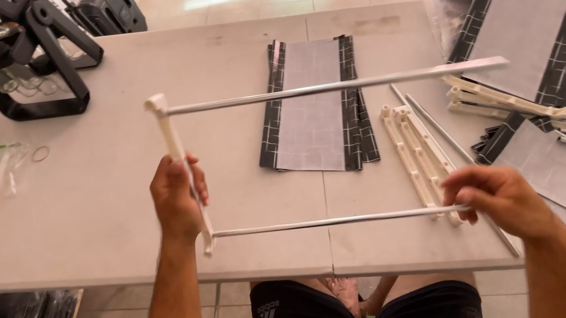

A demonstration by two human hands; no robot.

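Both hands' fingers (186, 174) around rack frame (177, 150)

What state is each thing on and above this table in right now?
White connector bar: gripped in left hand, upright.
Near rod: plugged into bar, far end pinched by right hand.
Far rod: plugged into bar, other end free.
Fabric panel: lying flat, folded.
Spare white bars: loose on table.

shiny metal rods (332, 86), seemingly matt plastic connector (180, 169)
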